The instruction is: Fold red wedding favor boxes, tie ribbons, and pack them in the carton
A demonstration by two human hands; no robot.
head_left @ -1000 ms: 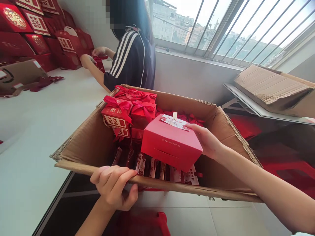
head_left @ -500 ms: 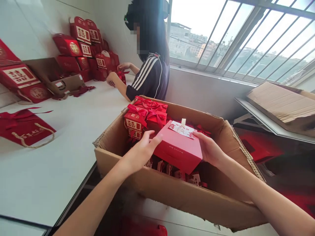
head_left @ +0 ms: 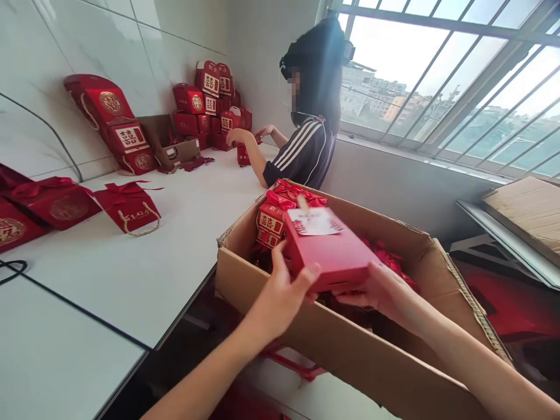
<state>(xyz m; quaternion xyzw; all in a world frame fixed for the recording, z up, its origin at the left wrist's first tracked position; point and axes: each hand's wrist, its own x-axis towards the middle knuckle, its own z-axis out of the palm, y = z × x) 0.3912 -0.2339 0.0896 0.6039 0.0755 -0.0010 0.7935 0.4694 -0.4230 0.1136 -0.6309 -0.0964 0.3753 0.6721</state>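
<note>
Between my two hands is a red gift box [head_left: 336, 251] with a white printed tag [head_left: 317, 222] on its top, held tilted over the open cardboard carton [head_left: 301, 324]. My left hand [head_left: 284, 286] grips its near left side, thumb toward the front edge. Around the right front corner my right hand [head_left: 385, 289] is closed, some fingers underneath. Inside the carton, at the far left corner, red boxes [head_left: 270, 221] with gold double-happiness panels and ribbon bows are stacked. More red ribbon [head_left: 389, 259] shows beyond the held box. The carton's bottom is largely hidden.
On the white table [head_left: 188, 216] at left stand a small red ribboned bag-box [head_left: 131, 210] and larger red boxes [head_left: 61, 201]. More red boxes [head_left: 210, 105] pile by the wall. A co-worker [head_left: 306, 140] handles a red box there. Flattened cardboard [head_left: 525, 204] lies at right.
The view has turned left. The gift box has swung round in my hands, its tagged end now pointing far left, and my right hand has shifted to its near corner.
</note>
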